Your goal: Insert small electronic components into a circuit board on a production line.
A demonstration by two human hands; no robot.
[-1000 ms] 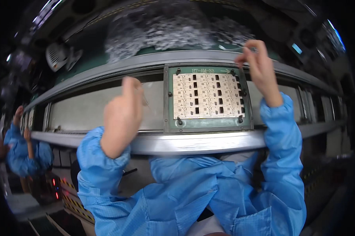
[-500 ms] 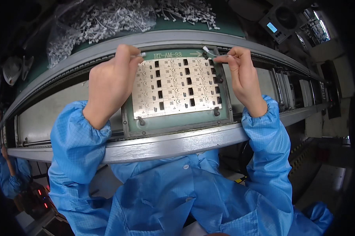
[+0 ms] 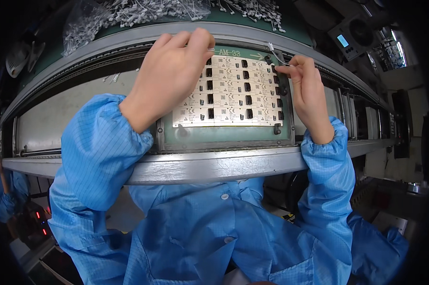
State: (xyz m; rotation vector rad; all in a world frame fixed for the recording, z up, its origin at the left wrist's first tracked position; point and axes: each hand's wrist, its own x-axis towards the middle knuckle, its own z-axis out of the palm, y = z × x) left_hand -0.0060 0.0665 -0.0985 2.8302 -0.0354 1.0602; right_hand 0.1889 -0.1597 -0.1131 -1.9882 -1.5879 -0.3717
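A panel of pale circuit boards (image 3: 232,101) with rows of black sockets lies in a green fixture (image 3: 224,134) before me. Above the panel's far left part is my left hand (image 3: 169,78), its fingers pinched together at the far edge. A small white connector tip (image 3: 211,49) pokes out from that pinch; the rest of it is hidden. At the panel's far right corner my right hand (image 3: 310,88) pinches a short white connector cable (image 3: 277,54), whose white plug end points up and away from the fingers. Its fingertips are close to the corner socket (image 3: 275,69).
Beyond the far rail (image 3: 252,32) a heap of white connector cables (image 3: 152,12) lies partly in clear plastic. A metal rail (image 3: 214,169) runs along my near side. Loose cables (image 3: 113,77) lie left of the fixture. Another person's blue sleeve (image 3: 4,206) shows at far left.
My left hand has moved right along the panel's far edge, covering its left part. The right hand keeps its pinch on the cable at the corner. The whole view has shifted slightly.
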